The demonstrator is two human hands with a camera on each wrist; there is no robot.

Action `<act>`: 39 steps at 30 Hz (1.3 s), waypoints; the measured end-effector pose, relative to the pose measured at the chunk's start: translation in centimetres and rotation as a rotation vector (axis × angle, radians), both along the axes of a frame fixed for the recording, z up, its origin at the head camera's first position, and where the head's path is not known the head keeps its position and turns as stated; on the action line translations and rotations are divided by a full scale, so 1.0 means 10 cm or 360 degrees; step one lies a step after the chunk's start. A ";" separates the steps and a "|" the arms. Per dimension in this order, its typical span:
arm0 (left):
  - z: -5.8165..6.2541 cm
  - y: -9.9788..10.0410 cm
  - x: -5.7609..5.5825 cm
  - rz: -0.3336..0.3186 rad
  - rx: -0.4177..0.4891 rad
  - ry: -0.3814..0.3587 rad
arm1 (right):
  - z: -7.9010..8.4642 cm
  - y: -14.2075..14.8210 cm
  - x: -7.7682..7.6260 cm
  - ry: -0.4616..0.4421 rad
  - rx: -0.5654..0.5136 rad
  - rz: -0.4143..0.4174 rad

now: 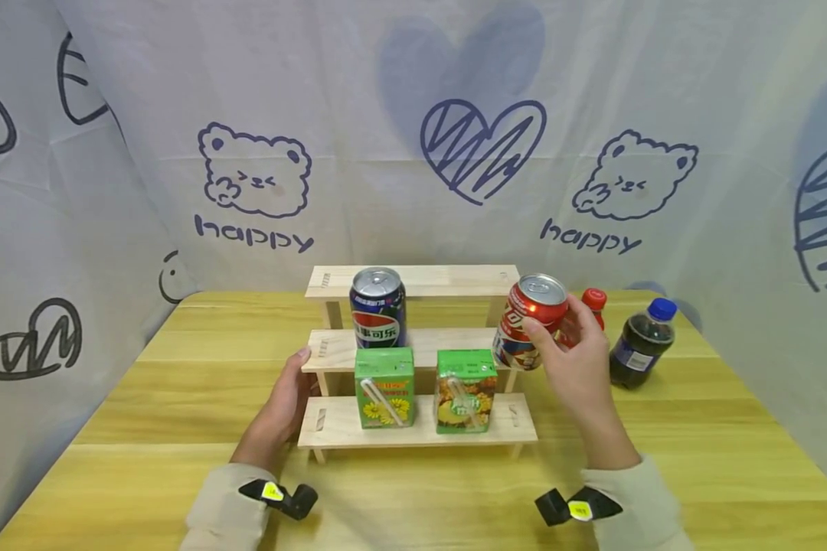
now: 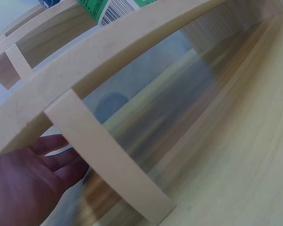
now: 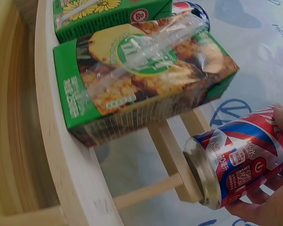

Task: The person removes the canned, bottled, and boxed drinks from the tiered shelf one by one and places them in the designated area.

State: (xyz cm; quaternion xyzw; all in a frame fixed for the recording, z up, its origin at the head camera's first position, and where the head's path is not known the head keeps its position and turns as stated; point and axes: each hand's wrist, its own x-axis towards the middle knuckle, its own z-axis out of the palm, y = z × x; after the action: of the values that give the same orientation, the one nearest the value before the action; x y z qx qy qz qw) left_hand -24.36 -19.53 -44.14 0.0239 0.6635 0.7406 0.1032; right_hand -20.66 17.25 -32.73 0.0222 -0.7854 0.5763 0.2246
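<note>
The counter (image 1: 179, 383) carries everything; it looks smooth, so things nudged on it could slide. Clock positions here run from the middle of the wooden rack (image 1: 427, 347), with 12 on its far side. The rack stands on thin legs and looks light: a bump at its 3 o'clock end could skid or rock it, shaking all it bears.

The left grip (image 1: 286, 398) sits at the rack's 8 o'clock side, fingers behind a leg; whether they close round it I cannot tell. If they only rest there, the rack is poorly braced. The right grip (image 1: 582, 367) is wrapped round the red can (image 1: 513, 329), thumb in front.

The blue-capped bottle (image 1: 641, 348) stands at 3 o'clock, the red-capped bottle (image 1: 594, 298) nearer 2, partly hidden by the right grip. Swinging that arm outward could topple either.

The red can is at 2 o'clock, tilted, its base close by the end of the middle shelf (image 1: 455, 339); contact is unclear. Lowered there, it could catch the edge or perch half off and drop toward 3. The dark blue can (image 1: 377, 314), upright at 11 on that shelf, is at risk mainly from a jolt.

The pineapple box (image 1: 465, 394) at 4 and the flower box (image 1: 389, 383) at 7 stand upright on the lowest shelf (image 1: 423, 413). A low sweep inward could knock the pineapple box over, or its straw (image 3: 146, 54) might snag the sleeve (image 1: 637, 497).
</note>
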 end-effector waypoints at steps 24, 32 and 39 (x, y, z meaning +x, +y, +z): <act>0.00 0.02 0.00 -0.0009 0.0001 -0.0027 | -0.28 0.58 0.16 -0.0143 0.0069 -0.0249; 0.06 0.04 0.04 -0.0025 -0.0012 -0.0012 | -0.54 0.72 0.08 -0.0144 0.0018 -0.0265; 0.11 0.05 0.07 -0.0058 -0.0048 0.0013 | -0.79 0.79 0.00 -0.0143 0.0073 -0.0229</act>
State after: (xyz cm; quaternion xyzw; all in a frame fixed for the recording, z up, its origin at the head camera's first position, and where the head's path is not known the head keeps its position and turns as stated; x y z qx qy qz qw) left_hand -23.62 -19.06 -43.00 0.0376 0.6744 0.7284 0.1143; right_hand -20.61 25.14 -40.65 -0.0551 -0.8073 0.5409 0.2294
